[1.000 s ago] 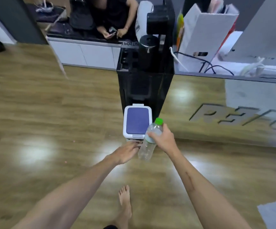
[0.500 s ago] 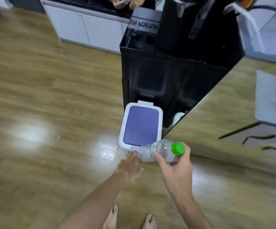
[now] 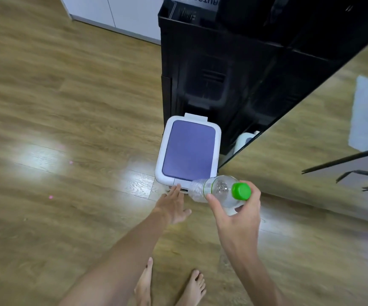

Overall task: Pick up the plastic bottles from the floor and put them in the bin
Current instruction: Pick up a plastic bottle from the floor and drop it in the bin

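- While the bin (image 3: 188, 152) sits lid-down on the wood floor (image 3: 68, 107), pushed up against a black cabinet (image 3: 211, 69), nothing has gone in it.
- Bin: white body, purple-blue flat lid, closed.
- Right hand (image 3: 237, 214): fingers and thumb curled round the neck end of a clear plastic bottle (image 3: 214, 191), firm grip.
- Bottle: lying roughly sideways in the air, green cap (image 3: 241, 191) pointing right, base pointing left toward the bin's near edge. It hangs over the bin's front right corner, above the lid, not touching it as far as I can tell.
- Left hand (image 3: 174, 205): fingers straight and spread, holding nothing, fingertips at the bin's front lip, touching or just about; contact unclear from this angle.
- Bare feet (image 3: 169, 286) at frame bottom, planted on the floor just short of the bin.
- Right of the cabinet: a glossy reflective panel (image 3: 311, 151) mirroring the floor.
- White cupboard fronts (image 3: 117, 16) at top, behind the cabinet.
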